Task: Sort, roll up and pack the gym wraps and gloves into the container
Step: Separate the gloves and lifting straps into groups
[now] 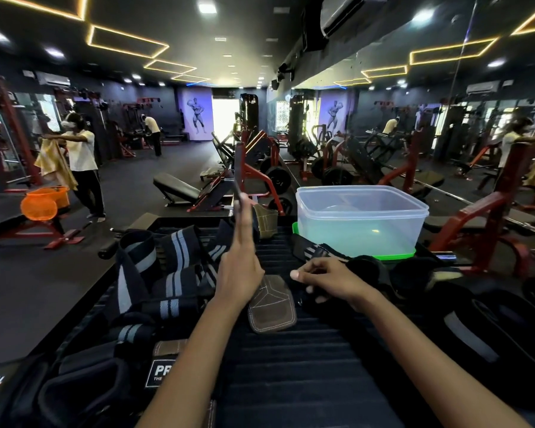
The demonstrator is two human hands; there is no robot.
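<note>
Evidently the clear plastic container [360, 217] stood at the far edge of the ribbed black tabletop [306, 366], open-topped and empty, on a green lid [396, 256]. Nearer than the container, the left hand [240, 273] was raised with its fingers straight, pinching a dark strap [238, 171] that rose upright above it; that grip was narrow, closed on the strap. Just to the near right of it, the right hand [328, 278] curled its fingers onto black strap material [315, 296] lying on the tabletop. Between the two hands lay a brown stitched leather pad [271, 307]. A second olive pad [264, 219] sat just left of the container. Striped black and grey wraps [155, 273] were heaped left of the container toward the tabletop's left edge, and black gloves [393, 276] crowded its near right side. Open ribbed surface remained nearest the person, between the forearms
</note>
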